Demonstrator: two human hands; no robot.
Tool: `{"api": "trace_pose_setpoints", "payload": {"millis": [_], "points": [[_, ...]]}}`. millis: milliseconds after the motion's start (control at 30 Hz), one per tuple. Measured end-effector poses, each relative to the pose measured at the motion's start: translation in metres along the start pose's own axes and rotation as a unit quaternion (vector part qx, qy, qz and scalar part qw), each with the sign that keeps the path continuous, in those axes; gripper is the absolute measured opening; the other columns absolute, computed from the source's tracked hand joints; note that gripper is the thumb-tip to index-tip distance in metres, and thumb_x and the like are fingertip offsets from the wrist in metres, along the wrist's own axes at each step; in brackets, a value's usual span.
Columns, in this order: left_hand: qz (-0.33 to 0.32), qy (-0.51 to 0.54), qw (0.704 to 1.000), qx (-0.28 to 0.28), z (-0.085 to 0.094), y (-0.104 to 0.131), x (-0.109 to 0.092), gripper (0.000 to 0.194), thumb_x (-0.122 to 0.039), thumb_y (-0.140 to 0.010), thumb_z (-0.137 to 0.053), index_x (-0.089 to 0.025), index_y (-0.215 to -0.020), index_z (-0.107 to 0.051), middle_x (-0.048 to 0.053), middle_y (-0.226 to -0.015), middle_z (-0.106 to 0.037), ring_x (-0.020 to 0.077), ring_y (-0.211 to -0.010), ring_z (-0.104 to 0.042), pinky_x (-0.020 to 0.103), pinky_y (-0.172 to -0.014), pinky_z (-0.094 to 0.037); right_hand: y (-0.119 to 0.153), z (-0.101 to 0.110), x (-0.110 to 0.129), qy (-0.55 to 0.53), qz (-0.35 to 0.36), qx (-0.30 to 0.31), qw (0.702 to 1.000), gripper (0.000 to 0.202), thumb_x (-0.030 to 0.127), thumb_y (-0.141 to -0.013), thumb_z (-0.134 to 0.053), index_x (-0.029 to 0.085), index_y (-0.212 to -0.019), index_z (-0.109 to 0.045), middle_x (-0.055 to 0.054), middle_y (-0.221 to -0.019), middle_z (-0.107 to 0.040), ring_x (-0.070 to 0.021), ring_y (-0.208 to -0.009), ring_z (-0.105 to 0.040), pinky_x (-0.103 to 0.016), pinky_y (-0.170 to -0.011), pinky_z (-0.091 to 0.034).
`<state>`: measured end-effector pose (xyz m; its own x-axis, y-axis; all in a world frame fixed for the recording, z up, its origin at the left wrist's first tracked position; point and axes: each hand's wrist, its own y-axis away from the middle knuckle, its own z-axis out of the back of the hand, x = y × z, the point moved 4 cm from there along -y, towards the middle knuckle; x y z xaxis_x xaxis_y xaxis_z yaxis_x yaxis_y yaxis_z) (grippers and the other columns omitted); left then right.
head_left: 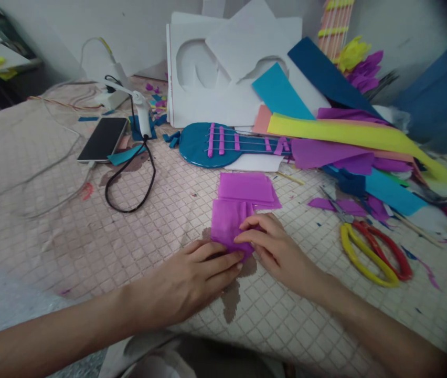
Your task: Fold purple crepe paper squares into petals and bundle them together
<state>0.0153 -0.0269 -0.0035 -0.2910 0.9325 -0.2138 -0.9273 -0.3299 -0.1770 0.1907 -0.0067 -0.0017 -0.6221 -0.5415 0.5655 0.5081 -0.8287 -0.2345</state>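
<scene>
A square of purple crepe paper point(225, 218) lies on the table in front of me, with pleat-like ridges along its right part. My left hand point(198, 278) rests across its near edge, fingers stretched out and pressing it down. At the right edge, my right hand point(276, 249) has its thumb and fingers closed on the ridged paper; the fingertips partly hide the fold. Just beyond lies a stack of purple paper pieces point(245, 189), touching or slightly under the square's far edge.
Scissors point(373, 254) with red and yellow handles lie at right. A blue toy guitar point(208, 144) sits behind the stack, beside coloured paper strips point(349, 134). White boards point(239, 100) lean at the back. A phone point(103, 139) and a white device with black strap point(142, 113) are left.
</scene>
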Motion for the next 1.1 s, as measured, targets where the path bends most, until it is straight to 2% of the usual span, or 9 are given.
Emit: {"api": "trace_pose_setpoints", "payload": {"millis": [167,267,467,600,867,1000,1100], "points": [[0.003,0.0,1.0,-0.009,0.0,0.0,0.0,0.044,-0.017,-0.092,-0.05,-0.014,-0.135,-0.044,0.008,-0.136,-0.052,0.0241,-0.124,-0.045,0.042,-0.102,-0.038,0.003,0.0,-0.003,-0.008,-0.023,-0.013,1.0,0.031,0.014,-0.087,-0.051,0.026,-0.116,-0.053,-0.008,-0.116,-0.049,-0.0241,-0.114,-0.047,-0.047,-0.095,-0.045],[0.003,0.004,1.0,0.002,0.0,0.0,0.001,0.044,-0.019,-0.092,-0.049,-0.015,-0.135,-0.044,0.007,-0.138,-0.05,0.0248,-0.123,-0.045,0.042,-0.101,-0.038,0.005,-0.001,-0.006,0.015,-0.043,-0.03,0.999,0.034,0.014,-0.087,-0.052,0.025,-0.119,-0.05,-0.01,-0.119,-0.044,-0.0252,-0.117,-0.044,-0.049,-0.099,-0.042],[0.008,0.005,1.0,0.008,0.0,0.0,0.001,0.04,-0.018,-0.094,-0.046,-0.016,-0.134,-0.046,0.007,-0.138,-0.05,0.0236,-0.122,-0.046,0.041,-0.102,-0.038,0.013,0.006,-0.02,0.043,-0.078,-0.086,0.992,0.034,0.012,-0.087,-0.046,0.027,-0.117,-0.051,-0.009,-0.116,-0.045,-0.025,-0.112,-0.05,-0.047,-0.09,-0.049],[0.026,0.027,0.999,-0.011,0.001,0.0,0.003,0.039,-0.021,-0.093,-0.048,-0.019,-0.131,-0.048,0.007,-0.139,-0.049,0.0224,-0.124,-0.046,0.041,-0.103,-0.038,0.015,0.006,-0.022,0.042,-0.066,-0.094,0.992,0.036,0.011,-0.087,-0.045,0.028,-0.119,-0.051,-0.009,-0.117,-0.045,-0.0252,-0.112,-0.05,-0.048,-0.091,-0.049],[0.06,0.01,0.998,0.003,-0.005,0.005,0.005,0.045,-0.023,-0.091,-0.051,-0.024,-0.136,-0.043,0.012,-0.152,-0.029,0.0316,-0.138,-0.028,0.052,-0.105,-0.036,0.014,0.009,-0.013,0.041,-0.047,-0.1,0.993,0.031,0.01,-0.088,-0.044,0.026,-0.114,-0.053,-0.009,-0.115,-0.047,-0.0242,-0.112,-0.048,-0.047,-0.092,-0.047],[0.055,-0.006,0.998,0.015,-0.006,0.005,0.004,0.043,-0.027,-0.093,-0.048,-0.024,-0.136,-0.042,0.012,-0.151,-0.029,0.0313,-0.139,-0.026,0.051,-0.107,-0.034,0.018,0.009,0.004,0.036,0.021,-0.101,0.994,0.025,0.011,-0.087,-0.052,0.025,-0.108,-0.055,-0.007,-0.107,-0.05,-0.0215,-0.105,-0.05,-0.04,-0.086,-0.048],[0.052,-0.011,0.998,0.022,-0.005,0.005,0.004,0.043,-0.029,-0.094,-0.047,-0.024,-0.136,-0.042,0.012,-0.151,-0.03,0.0311,-0.139,-0.027,0.05,-0.106,-0.034,0.018,0.001,0.008,0.045,0.012,-0.078,0.996,0.026,0.015,-0.086,-0.056,0.023,-0.111,-0.053,-0.007,-0.107,-0.051,-0.0221,-0.104,-0.049,-0.042,-0.088,-0.048]]}}
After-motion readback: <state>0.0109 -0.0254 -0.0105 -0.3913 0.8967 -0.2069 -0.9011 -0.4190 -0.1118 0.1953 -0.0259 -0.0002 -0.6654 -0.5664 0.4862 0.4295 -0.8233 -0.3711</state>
